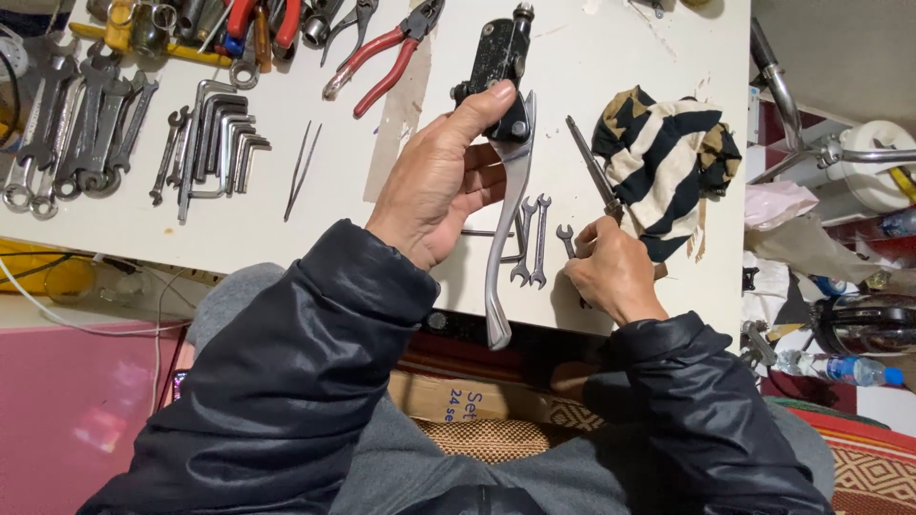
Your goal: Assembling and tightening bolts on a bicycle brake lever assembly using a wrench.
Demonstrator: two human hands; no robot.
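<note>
We see bright, even light on the white table, with soft, short shadows under the tools. Focus stays sharp centrally; the pink lower-left corner looks blurred, and edges bend slightly.

On our white workbench top: our left hand grips a black brake master cylinder with silver metal lever; our right hand pinches a slim dark metal tool, beside small open-ended steel spanners and a black, cream and tan striped cloth.
</note>
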